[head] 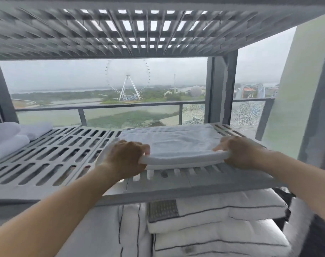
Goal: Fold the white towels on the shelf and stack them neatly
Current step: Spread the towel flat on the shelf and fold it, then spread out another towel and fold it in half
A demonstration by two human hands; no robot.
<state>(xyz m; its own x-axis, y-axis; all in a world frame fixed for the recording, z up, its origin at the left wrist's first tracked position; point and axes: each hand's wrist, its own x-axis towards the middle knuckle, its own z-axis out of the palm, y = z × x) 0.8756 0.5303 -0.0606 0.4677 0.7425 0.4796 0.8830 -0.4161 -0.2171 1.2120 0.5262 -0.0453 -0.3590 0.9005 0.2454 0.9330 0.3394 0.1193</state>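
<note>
I am looking at a grey slatted shelf (pixel 52 160), its boards cut with rows of long slots. A folded towel (pixel 178 145), white and lying flat in layers, sits on the right part, its near edge close to the shelf's front rim. Well to the left of the folded towel, at the shelf's end, a heap of white towels (pixel 7 138) rests loosely bunched.

The folded towel (pixel 176 147) is plain white, as are the rolled towels (pixel 6 138) at left. The shelf (pixel 46 154) is grey with rows of dark oblong slots — the upper shelf (pixel 120 34) a grey lattice. Below, white pillows (pixel 222 216) carry thin dark stripes.
</note>
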